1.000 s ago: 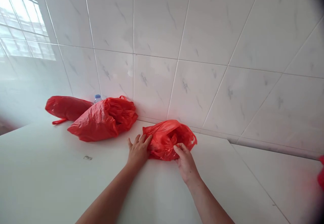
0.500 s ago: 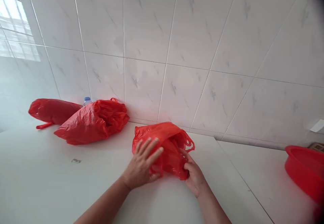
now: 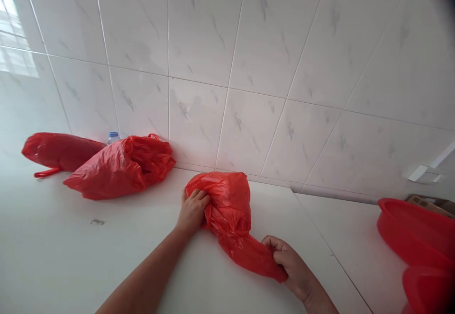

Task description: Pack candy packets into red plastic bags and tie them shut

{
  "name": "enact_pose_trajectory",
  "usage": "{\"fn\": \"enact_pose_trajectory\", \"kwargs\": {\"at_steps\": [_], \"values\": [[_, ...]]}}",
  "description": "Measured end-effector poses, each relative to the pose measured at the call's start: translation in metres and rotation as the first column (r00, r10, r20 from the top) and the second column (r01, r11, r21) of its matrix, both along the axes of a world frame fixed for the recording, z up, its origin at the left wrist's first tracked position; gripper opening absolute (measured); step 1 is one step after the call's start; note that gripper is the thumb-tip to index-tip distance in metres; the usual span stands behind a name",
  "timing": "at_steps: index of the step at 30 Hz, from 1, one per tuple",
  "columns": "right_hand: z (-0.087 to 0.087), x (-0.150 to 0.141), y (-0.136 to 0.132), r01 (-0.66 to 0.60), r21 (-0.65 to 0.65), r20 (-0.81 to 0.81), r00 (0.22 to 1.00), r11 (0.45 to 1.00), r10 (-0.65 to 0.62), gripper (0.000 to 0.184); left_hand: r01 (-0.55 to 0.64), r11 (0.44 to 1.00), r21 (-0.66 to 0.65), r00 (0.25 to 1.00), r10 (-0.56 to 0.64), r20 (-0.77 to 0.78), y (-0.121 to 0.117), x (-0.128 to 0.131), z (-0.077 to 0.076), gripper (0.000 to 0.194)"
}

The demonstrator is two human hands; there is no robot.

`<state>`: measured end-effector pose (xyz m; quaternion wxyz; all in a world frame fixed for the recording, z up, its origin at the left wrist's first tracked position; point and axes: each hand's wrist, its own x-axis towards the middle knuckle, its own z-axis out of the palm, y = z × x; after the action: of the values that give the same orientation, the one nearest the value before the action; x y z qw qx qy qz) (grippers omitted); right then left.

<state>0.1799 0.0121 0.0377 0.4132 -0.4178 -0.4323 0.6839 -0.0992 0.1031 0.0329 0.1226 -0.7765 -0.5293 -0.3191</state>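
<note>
A bulging red plastic bag (image 3: 227, 195) lies on the white tabletop close to the tiled wall. My left hand (image 3: 194, 210) presses on its left side, fingers bent and dug into the crumpled plastic. At the lower right, my right hand (image 3: 284, 259) grips the bag's gathered end, which is stretched out towards me. What the bag contains is hidden. Two more red plastic bags stand to the left: a crumpled one (image 3: 121, 167) in front and a smoother one (image 3: 64, 150) behind it. Between them and the wall, a clear bottle's blue cap (image 3: 113, 134) shows.
At the right edge are a large red basin (image 3: 394, 228) and a second red container (image 3: 419, 285). A cardboard box (image 3: 430, 204) sits behind them, below a white power socket (image 3: 426, 174). A seam divides the white surface (image 3: 330, 252). The tiled wall (image 3: 199, 115) bounds the back.
My right hand has moved down and right, drawing the bag's end out into a long tail. My left hand, spread over the bag before, now grips its left side. The view has shifted rightward.
</note>
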Motion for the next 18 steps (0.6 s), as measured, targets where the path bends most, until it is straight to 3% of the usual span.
{"fn": "enact_pose_trajectory", "kwargs": {"at_steps": [5,8,10,12,13,14,15,16,17,18], "values": [[-0.022,0.024,0.01,0.298,0.013,-0.171,0.941,0.955,-0.291,0.012,-0.105,0.99,0.097,0.992,0.098,0.074,-0.001,-0.006,-0.003,0.025],[-0.027,0.031,0.017,0.424,0.034,-0.149,0.897,0.905,-0.415,0.024,-0.116,0.978,0.173,0.991,0.102,0.091,-0.004,-0.004,-0.007,0.035],[-0.022,0.029,0.016,0.558,0.087,-0.005,0.829,0.826,-0.559,0.037,-0.064,0.975,0.212,0.996,0.051,0.069,-0.007,0.002,-0.01,0.046],[-0.014,0.019,0.009,0.667,0.365,0.215,0.619,0.65,-0.756,0.043,0.03,0.974,0.223,0.999,-0.035,0.018,-0.012,0.011,-0.012,0.052],[-0.011,0.011,0.004,0.618,0.577,0.277,0.467,0.534,-0.84,0.042,0.081,0.972,0.219,0.997,-0.081,-0.011,-0.014,0.015,-0.013,0.052],[-0.009,0.002,-0.001,0.472,0.774,0.284,0.337,0.422,-0.898,0.04,0.128,0.969,0.209,0.992,-0.123,-0.036,-0.017,0.019,-0.013,0.049],[-0.008,-0.008,-0.007,0.261,0.907,0.26,0.272,0.332,-0.926,0.038,0.168,0.966,0.198,0.986,-0.16,-0.056,-0.02,0.023,-0.014,0.046],[-0.01,-0.018,-0.011,0.052,0.96,0.252,0.267,0.275,-0.93,0.04,0.199,0.962,0.188,0.979,-0.189,-0.07,-0.023,0.027,-0.013,0.045],[-0.013,-0.028,-0.014,-0.105,0.961,0.274,0.281,0.255,-0.92,0.045,0.224,0.958,0.18,0.974,-0.212,-0.082,-0.025,0.029,-0.013,0.046],[-0.018,-0.038,-0.016,-0.21,0.939,0.325,0.292,0.271,-0.899,0.053,0.243,0.956,0.166,0.969,-0.23,-0.092,-0.027,0.032,-0.012,0.051]]}}
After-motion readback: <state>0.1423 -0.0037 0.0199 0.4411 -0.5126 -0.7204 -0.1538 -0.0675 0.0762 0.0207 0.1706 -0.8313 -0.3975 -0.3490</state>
